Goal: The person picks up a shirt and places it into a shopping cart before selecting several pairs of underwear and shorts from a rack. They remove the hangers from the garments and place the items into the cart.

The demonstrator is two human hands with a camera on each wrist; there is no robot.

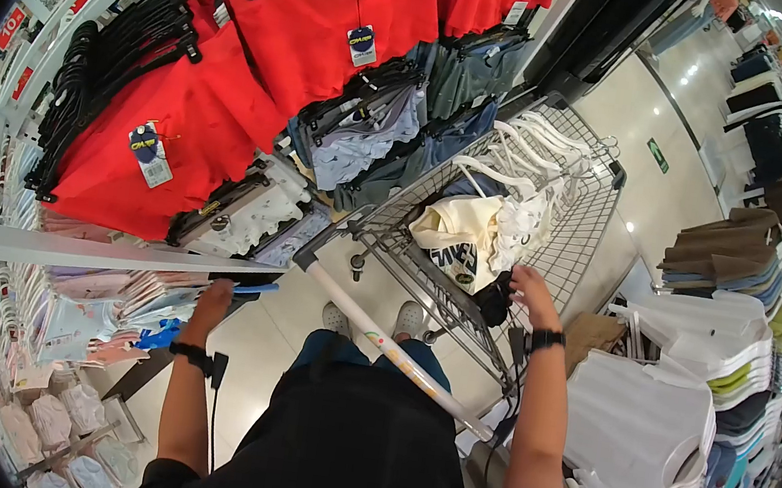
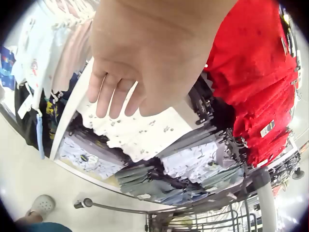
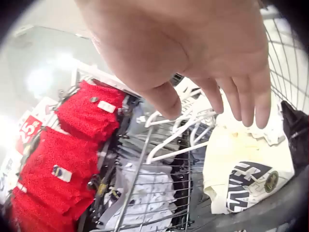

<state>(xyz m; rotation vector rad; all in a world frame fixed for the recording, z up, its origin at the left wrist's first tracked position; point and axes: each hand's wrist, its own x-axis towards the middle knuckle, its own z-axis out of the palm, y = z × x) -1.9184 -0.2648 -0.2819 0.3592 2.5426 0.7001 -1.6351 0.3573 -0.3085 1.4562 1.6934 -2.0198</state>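
**Presently: left hand (image 1: 214,298) at the rack, right hand (image 1: 529,287) over the cart (image 1: 592,221)**

Left hand: fingers straight and loosely spread, nothing in them. In the head view it sits at the end of the white shelf edge (image 1: 113,255); contact cannot be told. The left wrist view puts the fingertips just above a row of white printed garments (image 2: 145,137), with grey garments (image 2: 140,176) below and red garments (image 1: 167,141) hanging alongside.

Right hand: fingers relaxed, pointing down into the cart, empty (thumb set apart from the rest). Under it lies a cream T-shirt (image 3: 244,169) with dark lettering; white hangers (image 1: 531,154) are piled further in. A black item (image 1: 494,299) sits at the cart's near edge, just beside the fingers; touching or not, cannot tell.

The cart handle (image 1: 396,353) crosses in front of the person's body, apart from both hands.
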